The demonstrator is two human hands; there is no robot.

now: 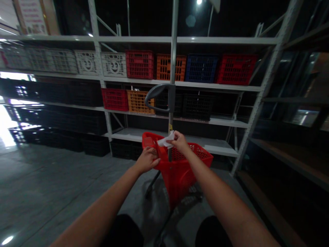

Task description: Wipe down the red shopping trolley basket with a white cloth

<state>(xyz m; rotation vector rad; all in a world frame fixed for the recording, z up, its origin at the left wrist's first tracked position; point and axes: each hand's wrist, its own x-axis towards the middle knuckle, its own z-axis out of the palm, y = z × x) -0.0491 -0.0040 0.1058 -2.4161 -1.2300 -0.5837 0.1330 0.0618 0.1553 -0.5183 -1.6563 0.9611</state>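
Note:
A red plastic shopping cart (pixel 177 183) stands in front of me, its perforated basket open at the top. A metal pole rises from it, carrying a grey loop handle (pixel 158 98). My left hand (pixel 148 160) is closed over the near left rim of the basket, thumb to the right. My right hand (pixel 179 141) pinches a crumpled white cloth or paper wipe (pixel 165 141) between thumb and fingers, above the basket beside the pole. The wipe's lower end hangs toward the basket's inner left part. I cannot tell whether it touches the plastic.
Behind the cart, a white metal rack (pixel 138 81) holds several plastic crates, among them an orange crate (pixel 171 67) and a blue crate (pixel 202 68). Dark crates (pixel 87 121) fill the lower left shelves. Another rack (pixel 290 157) stands close at right. Grey floor (pixel 51 192) spreads leftward.

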